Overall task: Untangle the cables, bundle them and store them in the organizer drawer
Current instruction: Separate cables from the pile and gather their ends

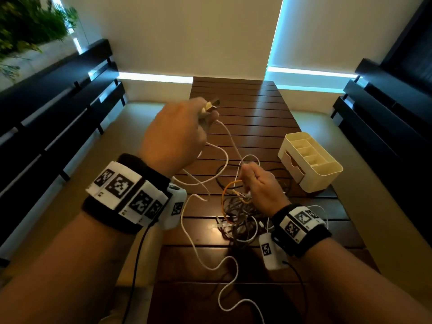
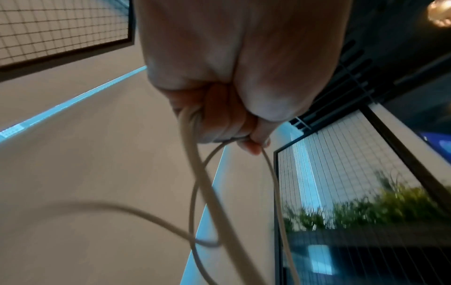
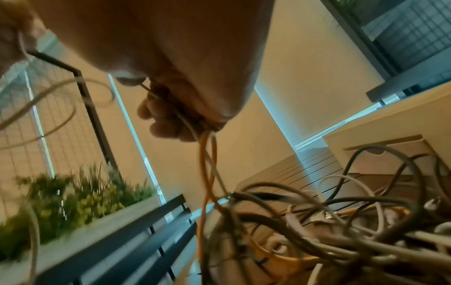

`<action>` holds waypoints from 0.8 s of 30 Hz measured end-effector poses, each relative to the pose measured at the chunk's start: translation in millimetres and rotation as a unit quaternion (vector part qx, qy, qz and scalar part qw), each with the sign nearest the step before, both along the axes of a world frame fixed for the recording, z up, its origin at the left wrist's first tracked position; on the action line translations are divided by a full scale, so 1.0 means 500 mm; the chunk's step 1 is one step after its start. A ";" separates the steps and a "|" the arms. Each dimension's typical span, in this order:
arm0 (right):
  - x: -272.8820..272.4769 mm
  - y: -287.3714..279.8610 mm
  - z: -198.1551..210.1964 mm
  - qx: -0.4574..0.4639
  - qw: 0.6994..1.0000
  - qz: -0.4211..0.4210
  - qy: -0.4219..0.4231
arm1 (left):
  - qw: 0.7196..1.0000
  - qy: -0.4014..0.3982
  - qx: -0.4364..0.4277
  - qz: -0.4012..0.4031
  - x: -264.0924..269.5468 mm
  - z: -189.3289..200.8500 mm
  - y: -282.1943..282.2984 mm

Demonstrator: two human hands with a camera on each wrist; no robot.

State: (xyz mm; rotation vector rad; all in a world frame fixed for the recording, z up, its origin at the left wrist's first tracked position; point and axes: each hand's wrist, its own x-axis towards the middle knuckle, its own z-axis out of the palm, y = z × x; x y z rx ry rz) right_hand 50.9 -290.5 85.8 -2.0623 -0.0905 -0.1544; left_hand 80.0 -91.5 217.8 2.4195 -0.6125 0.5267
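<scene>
Left hand (image 1: 174, 134) fingers were clamped on the white cable (image 1: 231, 139); right hand (image 1: 261, 188) fingers gripped white and orange cable (image 1: 225, 191) strands above the tangle (image 1: 240, 220).

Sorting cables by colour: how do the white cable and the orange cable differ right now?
The white cable stretches between both hands and trails loose down the table; the orange cable is a short loop under the right hand, running into the tangle. The left hand grips only white.

Black wristbands (image 1: 131, 202) — white tag blocks, cables.
</scene>
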 end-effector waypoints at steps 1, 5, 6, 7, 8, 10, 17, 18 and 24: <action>0.004 -0.002 0.000 0.010 1.000 -0.014 -0.011 | 0.999 0.029 0.026 -0.002 0.000 -0.001 0.004; 0.015 -0.001 0.039 0.040 0.995 -0.051 -0.076 | 0.978 0.133 0.162 0.018 0.000 -0.041 0.001; 0.016 -0.001 0.047 0.024 0.995 -0.047 -0.085 | 0.982 0.112 0.152 0.023 -0.001 -0.045 -0.001; 0.017 -0.002 0.051 0.003 0.996 -0.037 -0.087 | 0.990 0.075 0.121 0.021 -0.006 -0.044 -0.005; 0.018 -0.002 0.050 -0.019 0.996 -0.024 -0.084 | 0.996 0.034 0.085 0.013 -0.012 -0.042 -0.010; 0.019 0.002 0.041 -0.045 0.996 -0.010 -0.082 | 0.998 0.000 0.057 -0.026 -0.023 -0.042 -0.027; 0.020 0.014 0.036 -0.070 0.988 0.013 -0.136 | 0.981 0.100 0.158 -0.056 -0.004 -0.112 -0.053; 0.019 0.012 0.034 -0.071 0.989 0.013 -0.132 | 0.981 0.095 0.160 -0.057 -0.006 -0.113 -0.054; 0.030 -0.019 -0.015 -0.133 0.991 0.004 -0.027 | 0.998 0.017 0.042 -0.035 -0.006 -0.098 -0.052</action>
